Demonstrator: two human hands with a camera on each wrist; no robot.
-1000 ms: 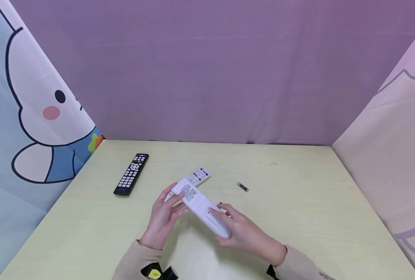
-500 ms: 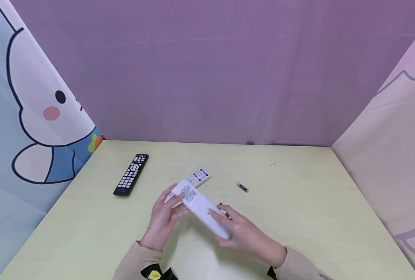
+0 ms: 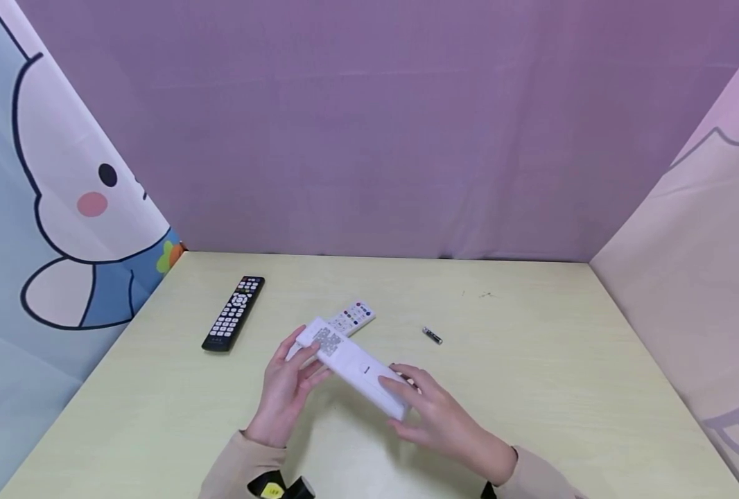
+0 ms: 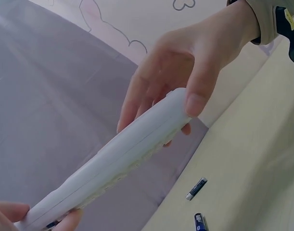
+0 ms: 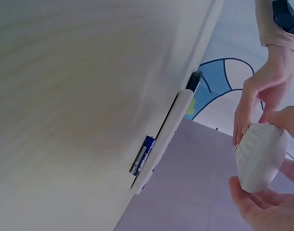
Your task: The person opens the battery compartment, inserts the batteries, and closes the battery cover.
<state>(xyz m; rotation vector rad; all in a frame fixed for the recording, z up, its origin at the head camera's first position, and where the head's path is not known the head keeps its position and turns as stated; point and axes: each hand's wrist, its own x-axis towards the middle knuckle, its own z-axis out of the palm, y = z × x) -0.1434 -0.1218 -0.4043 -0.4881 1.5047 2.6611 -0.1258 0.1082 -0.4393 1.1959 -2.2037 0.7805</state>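
Observation:
A white remote control [image 3: 357, 371] is held above the table, its labelled back turned up. My left hand [image 3: 282, 398] pinches its far-left end, thumb on the back near the printed label. At the nearer end my right hand [image 3: 441, 419] grips the sides, with the index finger lying over the back by the battery cover. In the left wrist view, buttons line the underside of the remote [image 4: 122, 144], and the right thumb [image 4: 197, 101] touches its end. The right wrist view shows the end face of the remote [image 5: 262, 156] between the fingers.
Beneath the held remote, a second white remote [image 3: 353, 317] lies partly covered. A black remote [image 3: 234, 313] lies on the left of the table [image 3: 550, 360]. One battery [image 3: 432, 335] sits right of centre; a blue battery [image 5: 143, 155] shows in the right wrist view.
The held remote has shifted slightly left. My right index finger has slid back from the notch of the battery cover, leaving a small dark mark there visible.

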